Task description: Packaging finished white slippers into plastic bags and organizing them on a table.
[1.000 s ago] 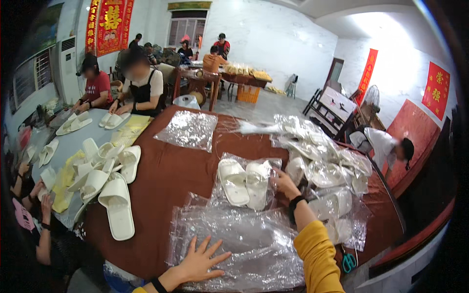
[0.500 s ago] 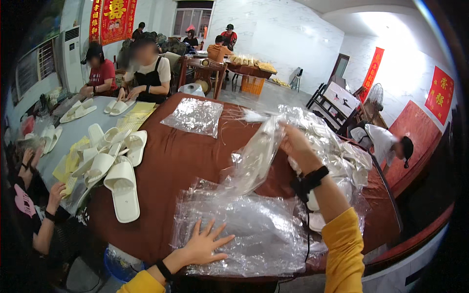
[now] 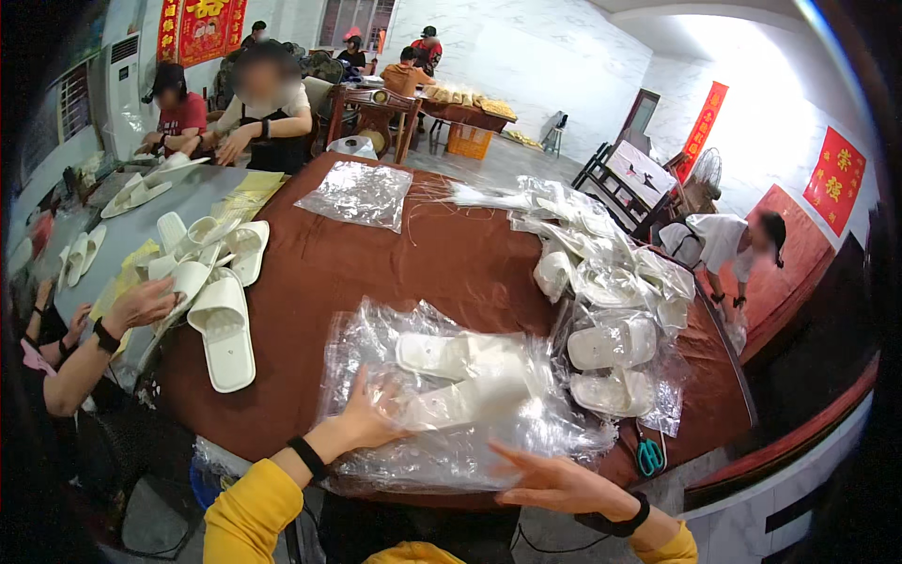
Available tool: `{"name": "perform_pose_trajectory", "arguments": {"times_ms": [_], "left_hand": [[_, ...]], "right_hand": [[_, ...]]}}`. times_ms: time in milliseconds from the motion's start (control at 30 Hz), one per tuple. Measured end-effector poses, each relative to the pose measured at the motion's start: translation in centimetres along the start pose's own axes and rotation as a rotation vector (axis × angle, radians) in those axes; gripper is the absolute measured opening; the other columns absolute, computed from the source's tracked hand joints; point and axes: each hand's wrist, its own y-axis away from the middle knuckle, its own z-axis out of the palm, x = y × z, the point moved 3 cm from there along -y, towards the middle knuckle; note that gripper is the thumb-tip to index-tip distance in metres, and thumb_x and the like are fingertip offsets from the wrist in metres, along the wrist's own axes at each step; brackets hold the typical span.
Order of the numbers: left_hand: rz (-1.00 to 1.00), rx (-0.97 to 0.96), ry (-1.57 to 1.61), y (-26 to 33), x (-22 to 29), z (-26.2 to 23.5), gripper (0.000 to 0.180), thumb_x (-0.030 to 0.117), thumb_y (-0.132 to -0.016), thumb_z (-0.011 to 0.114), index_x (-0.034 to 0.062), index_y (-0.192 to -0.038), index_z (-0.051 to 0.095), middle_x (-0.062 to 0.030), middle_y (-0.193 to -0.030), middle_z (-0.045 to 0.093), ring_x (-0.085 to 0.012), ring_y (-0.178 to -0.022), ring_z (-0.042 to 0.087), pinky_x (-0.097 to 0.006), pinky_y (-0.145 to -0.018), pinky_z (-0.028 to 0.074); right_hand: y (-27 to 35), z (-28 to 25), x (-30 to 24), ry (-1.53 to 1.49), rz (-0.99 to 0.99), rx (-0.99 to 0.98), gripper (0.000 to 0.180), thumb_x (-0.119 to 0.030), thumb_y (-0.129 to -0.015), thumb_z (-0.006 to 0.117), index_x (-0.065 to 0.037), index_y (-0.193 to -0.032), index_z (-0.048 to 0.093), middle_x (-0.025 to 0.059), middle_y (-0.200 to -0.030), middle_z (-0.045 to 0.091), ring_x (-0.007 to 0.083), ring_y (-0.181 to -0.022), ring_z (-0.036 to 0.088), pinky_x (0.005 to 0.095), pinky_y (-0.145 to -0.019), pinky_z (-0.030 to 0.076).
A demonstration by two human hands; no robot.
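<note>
A pair of white slippers (image 3: 442,406) lies at the middle front of the table, on or inside clear plastic; which one I cannot tell. Beneath it spreads a stack of clear plastic bags (image 3: 362,334). My left hand (image 3: 368,414) is at the left end of the nearer slipper, its fingers partly smeared by motion. Just right of the pair, over the near edge of the bags, my right hand (image 3: 554,481) is open with fingers stretched out and nothing in it. The toe part of the nearer slipper is blurred.
Bagged slippers (image 3: 611,343) pile up at the right, with teal-handled scissors (image 3: 649,456) near them. Loose white slippers (image 3: 224,329) heap at the left, where a co-worker's hand (image 3: 141,303) reaches in. White ties (image 3: 484,195) and a flat bag (image 3: 357,195) lie farther back.
My right hand has come down from the far right, letting go of the clear bag it held up. A slipper pair now shows on the bags. My left hand no longer lies flat.
</note>
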Motion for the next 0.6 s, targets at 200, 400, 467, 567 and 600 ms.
{"name": "perform_pose_trajectory", "arguments": {"times_ms": [200,400,467,567,600], "left_hand": [[-0.012,-0.010,-0.025,-0.2,-1.0,2.9,0.077,0.060,-0.090,0.046,0.0194,-0.152,0.026,-0.0231,-0.156,0.019,-0.0430,-0.146,0.009,-0.065,-0.113,-0.004],[-0.012,-0.006,0.023,-0.5,-0.9,3.0,0.078,0.062,-0.090,0.043,0.0203,-0.153,0.025,-0.0219,-0.157,0.016,-0.0418,-0.147,0.004,-0.065,-0.112,-0.007],[-0.023,-0.100,0.030,-0.7,-0.5,2.4,0.079,0.058,-0.091,0.046,0.0196,-0.154,0.019,-0.0240,-0.158,0.011,-0.0447,-0.146,-0.001,-0.065,-0.112,-0.006],[-0.033,0.018,0.011,0.2,-1.5,3.2,0.077,0.062,-0.091,0.041,0.0209,-0.153,0.023,-0.0207,-0.158,0.015,-0.0406,-0.147,0.003,-0.066,-0.111,-0.007],[-0.026,-0.009,0.042,-0.1,-1.1,3.0,0.076,0.061,-0.091,0.042,0.0210,-0.153,0.024,-0.0209,-0.158,0.015,-0.0407,-0.147,0.004,-0.067,-0.111,-0.006]], "right_hand": [[-1.1,-10.0,6.5,0.004,0.078,0.627,0.028,-0.018,-0.100,0.051,0.003,-0.116,0.061,0.0089,-0.095,0.069,0.0147,-0.085,0.065,0.0272,-0.073,0.054],[-5.5,-12.2,16.8,0.211,0.441,0.651,0.040,-0.029,-0.088,0.068,0.007,-0.100,0.060,0.0167,-0.084,0.068,0.0221,-0.082,0.067,0.0348,-0.065,0.053],[-5.8,-11.0,18.7,-0.110,0.512,0.622,0.040,-0.030,-0.086,0.069,0.008,-0.097,0.059,0.0196,-0.083,0.067,0.0269,-0.081,0.067,0.0382,-0.065,0.052],[-7.2,-10.3,17.0,0.403,0.221,0.686,0.032,-0.018,-0.085,0.063,0.004,-0.106,0.054,0.0225,-0.080,0.064,0.0398,-0.073,0.062,0.0441,-0.066,0.049],[-7.5,-9.7,15.2,0.727,0.096,0.712,0.029,-0.013,-0.086,0.059,0.001,-0.111,0.052,0.0217,-0.079,0.063,0.0396,-0.074,0.062,0.0465,-0.065,0.048]]}}
